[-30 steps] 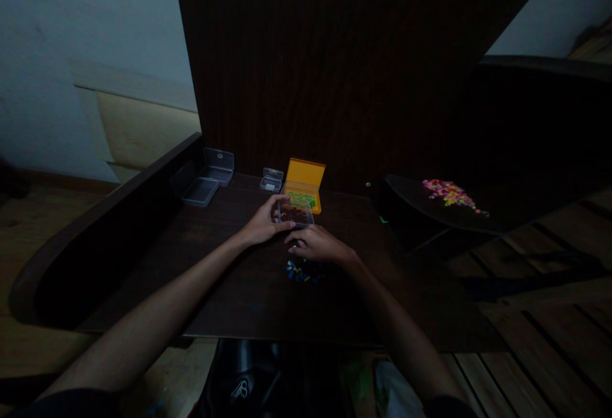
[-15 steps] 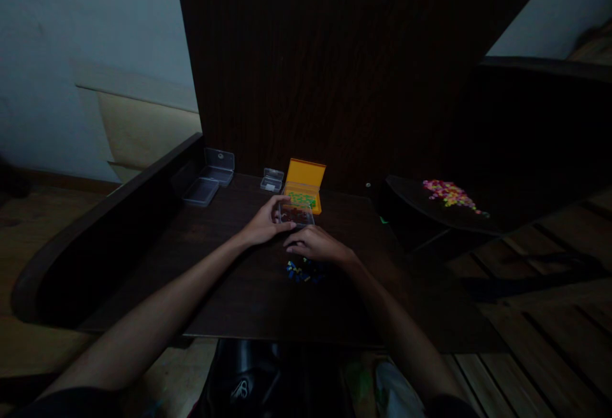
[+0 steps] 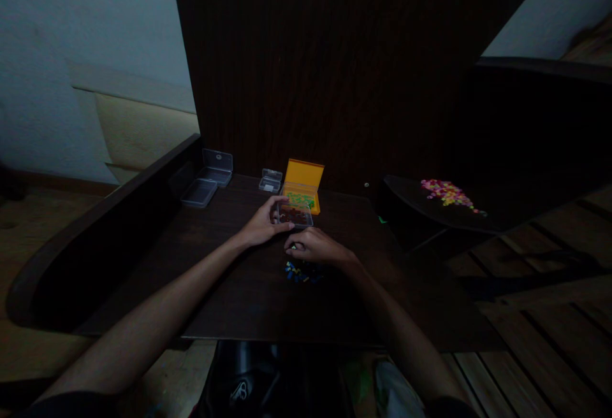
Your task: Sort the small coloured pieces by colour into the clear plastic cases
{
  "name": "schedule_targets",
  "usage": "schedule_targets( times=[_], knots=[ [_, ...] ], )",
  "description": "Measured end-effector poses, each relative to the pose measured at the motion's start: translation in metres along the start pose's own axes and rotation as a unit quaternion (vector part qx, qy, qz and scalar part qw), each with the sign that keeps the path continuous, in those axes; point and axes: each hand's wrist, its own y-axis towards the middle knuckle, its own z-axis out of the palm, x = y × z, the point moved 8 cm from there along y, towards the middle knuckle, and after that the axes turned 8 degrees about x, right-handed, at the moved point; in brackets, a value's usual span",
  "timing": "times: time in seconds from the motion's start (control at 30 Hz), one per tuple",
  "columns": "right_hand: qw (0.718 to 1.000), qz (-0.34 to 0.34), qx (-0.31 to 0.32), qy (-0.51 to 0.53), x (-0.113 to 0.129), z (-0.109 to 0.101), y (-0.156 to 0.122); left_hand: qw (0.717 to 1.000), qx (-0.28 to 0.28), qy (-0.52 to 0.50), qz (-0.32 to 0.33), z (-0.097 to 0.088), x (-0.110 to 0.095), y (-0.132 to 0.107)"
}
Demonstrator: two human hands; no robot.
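My left hand (image 3: pixel 262 225) grips a small clear plastic box (image 3: pixel 306 222) by its left side, thumb at the front and fingers behind. Dark brown small pieces (image 3: pixel 292 214) lie inside it. Just in front of the box, my right hand (image 3: pixel 315 244) is curled with fingers pinched together, and a tiny yellowish piece (image 3: pixel 294 247) shows at the fingertips. Under that hand lies a loose pile of blue and yellow small pieces (image 3: pixel 297 271), partly in shadow. Behind the clear box stands an orange box (image 3: pixel 306 174) with its lid up, holding green pieces (image 3: pixel 300 200).
A small clear case (image 3: pixel 271 180) stands open beside the orange box. Farther left are a larger open clear case (image 3: pixel 217 168) and a flat clear tray (image 3: pixel 199 193) near the raised side panel (image 3: pixel 105 227). Pink and yellow pieces (image 3: pixel 449 194) lie on a ledge at right.
My right hand's fingers have drawn together, and a yellowish speck now shows at their tips. The left hand and its box stay nearly still; the view has shifted slightly.
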Motion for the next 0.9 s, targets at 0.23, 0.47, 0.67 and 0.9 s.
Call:
schedule_targets(
  times=[0.23, 0.47, 0.67, 0.9],
  knots=[
    [0.993, -0.005, -0.065, 0.094, -0.003, -0.037, -0.016, 1.0, 0.016, -0.026, -0.007, 0.005, -0.001, -0.002],
    [0.995, 0.039, -0.095, 0.012, -0.016, -0.06, -0.009, 0.999, 0.04, -0.026, -0.015, 0.015, 0.002, -0.003],
    [0.996, 0.059, -0.069, -0.02, -0.022, -0.056, 0.001, 0.998, 0.043, -0.038, -0.017, 0.018, 0.005, -0.003],
    [0.994, 0.079, -0.054, -0.042, -0.021, -0.058, 0.004, 0.999, 0.036, -0.017, -0.024, 0.019, 0.003, -0.004]
  ],
)
